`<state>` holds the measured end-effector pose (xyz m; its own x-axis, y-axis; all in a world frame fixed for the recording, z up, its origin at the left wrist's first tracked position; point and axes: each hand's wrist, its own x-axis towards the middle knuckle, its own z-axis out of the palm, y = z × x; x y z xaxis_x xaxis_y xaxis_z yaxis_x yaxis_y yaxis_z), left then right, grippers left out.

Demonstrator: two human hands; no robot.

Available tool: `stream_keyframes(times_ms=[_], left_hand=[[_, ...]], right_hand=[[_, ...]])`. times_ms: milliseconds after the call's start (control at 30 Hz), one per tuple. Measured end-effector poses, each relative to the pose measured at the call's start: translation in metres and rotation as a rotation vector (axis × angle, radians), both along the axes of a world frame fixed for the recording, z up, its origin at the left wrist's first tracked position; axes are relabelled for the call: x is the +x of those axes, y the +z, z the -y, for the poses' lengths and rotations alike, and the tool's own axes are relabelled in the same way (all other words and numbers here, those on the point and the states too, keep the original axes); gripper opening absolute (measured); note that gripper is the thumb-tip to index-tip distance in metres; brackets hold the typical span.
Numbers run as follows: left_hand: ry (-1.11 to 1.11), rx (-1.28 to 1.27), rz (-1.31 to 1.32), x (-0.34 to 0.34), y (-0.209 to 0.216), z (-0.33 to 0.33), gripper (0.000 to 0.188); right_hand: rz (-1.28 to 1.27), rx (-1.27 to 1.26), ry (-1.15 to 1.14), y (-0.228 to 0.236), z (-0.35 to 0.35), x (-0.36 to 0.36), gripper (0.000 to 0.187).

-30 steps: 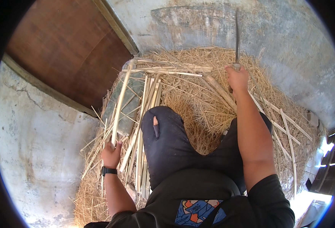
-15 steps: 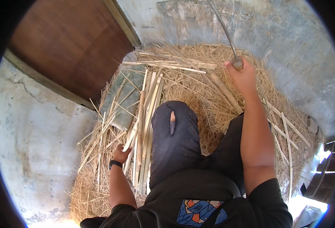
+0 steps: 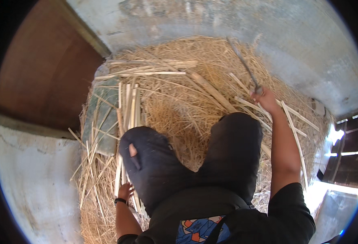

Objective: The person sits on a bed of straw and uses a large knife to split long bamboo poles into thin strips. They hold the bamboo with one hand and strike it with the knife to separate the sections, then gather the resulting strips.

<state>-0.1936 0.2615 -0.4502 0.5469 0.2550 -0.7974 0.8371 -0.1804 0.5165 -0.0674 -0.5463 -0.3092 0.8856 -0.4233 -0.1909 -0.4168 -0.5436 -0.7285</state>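
right hand [image 3: 265,99] clamped on knife [image 3: 246,66], two o'clock; left hand [image 3: 125,191], seven o'clock, grip unclear; left knee [image 3: 146,144] partly hides sticks [image 3: 133,106]; door [image 3: 45,69], ten o'clock.

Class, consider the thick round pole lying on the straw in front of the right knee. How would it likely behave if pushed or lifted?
The pole would probably stay stiff, as it looks straight and thicker than the pale strips nearby. Its rounded sides suggest it might roll, though the loose straw underneath would likely slow it.
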Motion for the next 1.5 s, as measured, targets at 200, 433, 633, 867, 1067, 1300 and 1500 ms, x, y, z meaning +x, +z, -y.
stream_keyframes(times_ms=[200, 433, 633, 867, 1067, 1300, 1500], left_hand=[[0.054, 0.033, -0.188, -0.051, -0.032, -0.034, 0.047], [-0.468, 0.079, -0.062, -0.047, -0.022, -0.058, 0.052], [-0.332, -0.312, 0.133, 0.034, -0.007, -0.076, 0.052], [-0.212, -0.152, 0.182, 0.032, 0.043, -0.011, 0.050], [-0.203, 0.356, -0.256, 0.009, 0.094, 0.025, 0.045], [-0.241, 0.423, -0.259, -0.006, 0.108, 0.034, 0.044], [-0.468, 0.493, -0.257, 0.008, 0.124, 0.047, 0.044]], right_hand=[[-0.306, -0.260, -0.264, -0.170, 0.020, -0.153, 0.044], [-0.047, -0.393, -0.275, -0.204, -0.003, -0.237, 0.031], [-0.378, -0.153, -0.289, -0.198, 0.044, -0.219, 0.042], [-0.491, -0.079, -0.136, -0.169, 0.106, -0.215, 0.038], [-0.298, -0.372, -0.274, -0.211, 0.122, -0.227, 0.039], [-0.381, -0.122, -0.105, -0.206, 0.126, -0.235, 0.043], [-0.400, -0.215, -0.548, -0.166, 0.180, -0.282, 0.041]])
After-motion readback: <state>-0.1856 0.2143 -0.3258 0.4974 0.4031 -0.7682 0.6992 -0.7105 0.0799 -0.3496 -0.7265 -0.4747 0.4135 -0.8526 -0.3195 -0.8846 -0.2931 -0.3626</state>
